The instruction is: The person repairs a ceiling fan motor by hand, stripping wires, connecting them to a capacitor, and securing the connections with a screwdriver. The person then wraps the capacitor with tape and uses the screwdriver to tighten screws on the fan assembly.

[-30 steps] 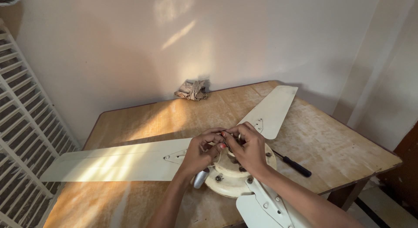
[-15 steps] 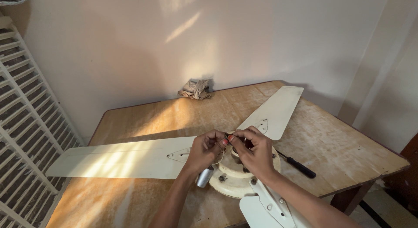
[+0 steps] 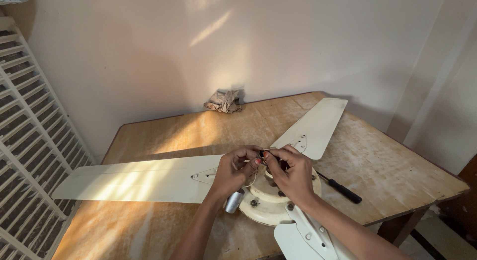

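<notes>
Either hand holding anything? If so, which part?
Both hands, left hand and right hand, pinch something small and dark between fingertips above the ceiling fan's hub. It is too small to identify, or to tell which part they hold.

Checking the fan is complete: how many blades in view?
3. One blade lies left across the table, one points to the far right, one sits at the bottom edge, partly cut off by the frame.

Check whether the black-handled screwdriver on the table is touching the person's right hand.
Apart. The head view shows the screwdriver lying on the wooden table, with a strip of bare tabletop between it and the right hand, which is over the fan hub.
</notes>
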